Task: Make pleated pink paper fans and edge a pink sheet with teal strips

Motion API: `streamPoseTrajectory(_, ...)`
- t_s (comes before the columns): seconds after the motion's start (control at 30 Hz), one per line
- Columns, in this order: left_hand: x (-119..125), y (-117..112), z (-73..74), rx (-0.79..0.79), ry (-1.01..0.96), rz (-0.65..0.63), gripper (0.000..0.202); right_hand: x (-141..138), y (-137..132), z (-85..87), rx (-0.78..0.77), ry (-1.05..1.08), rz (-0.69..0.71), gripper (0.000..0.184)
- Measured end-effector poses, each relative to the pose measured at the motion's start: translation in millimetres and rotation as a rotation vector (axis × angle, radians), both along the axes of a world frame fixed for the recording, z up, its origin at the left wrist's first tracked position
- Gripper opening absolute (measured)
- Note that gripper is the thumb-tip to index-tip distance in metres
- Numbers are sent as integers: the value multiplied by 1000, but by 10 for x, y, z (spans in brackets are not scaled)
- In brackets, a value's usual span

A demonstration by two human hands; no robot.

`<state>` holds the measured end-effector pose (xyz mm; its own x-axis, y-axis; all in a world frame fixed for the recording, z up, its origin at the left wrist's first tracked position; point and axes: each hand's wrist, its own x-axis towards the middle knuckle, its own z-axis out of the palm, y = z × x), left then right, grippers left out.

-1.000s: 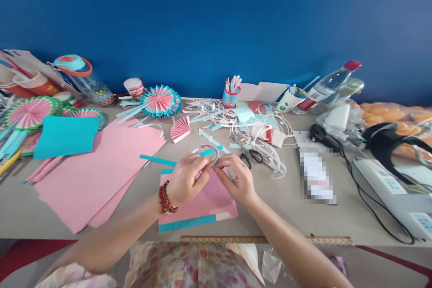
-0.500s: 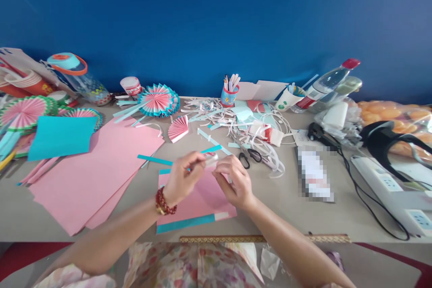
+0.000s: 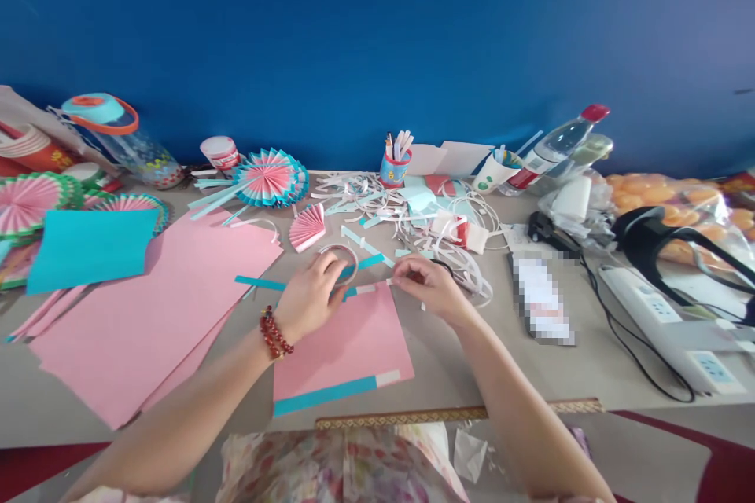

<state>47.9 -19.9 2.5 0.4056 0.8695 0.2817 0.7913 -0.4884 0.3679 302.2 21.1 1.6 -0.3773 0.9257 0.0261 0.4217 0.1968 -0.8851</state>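
Note:
My left hand (image 3: 311,292) is closed round a roll of tape (image 3: 355,266), which stands tilted above the far edge of a pink paper sheet (image 3: 348,342). My right hand (image 3: 429,285) pinches what looks like the tape's free end at the sheet's far right corner. Between the hands, a whitish strip (image 3: 366,288) lies along the far edge, beside a bit of blue. A blue paper strip (image 3: 324,397) with a whitish piece (image 3: 388,378) at its right end runs along the near edge. Loose blue strips (image 3: 259,283) lie beyond my left hand.
Large pink sheets (image 3: 159,306) and a blue sheet (image 3: 88,250) lie left. Folded paper fans (image 3: 271,177) stand behind. Paper scraps (image 3: 354,192), a pen cup (image 3: 395,170) and partly hidden scissors (image 3: 442,266) lie beyond. A phone (image 3: 539,299), bottle (image 3: 554,149) and power strip (image 3: 661,322) are right.
Both hands have come down from above the sheet to its far edge and spread apart slightly. The tape roll, earlier seen nearly edge-on, now shows its ring. My view has shifted a little.

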Motion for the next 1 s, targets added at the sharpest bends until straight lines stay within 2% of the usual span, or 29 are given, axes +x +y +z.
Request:
streamPoseTrajectory(0.07,73,-73,13,62,10,-47,30,-69,-3,-42,86,-72,31,12)
streamPoseTrajectory(0.17,216,-181,6,64,47,-279,24,-117,-16,-99,196,-141,0,11)
streamPoseTrajectory(0.23,290,-213,-39,44,78,-338,25,-99,-23,-132,235,-175,-18,11)
streamPoseTrajectory(0.47,306,-200,-217,42,166,-331,29,-40,-19,-174,204,-201,-8,11)
streamPoseTrajectory(1.0,291,-209,-235,-6,62,-301,25,-88,-52,-259,273,-291,-58,12)
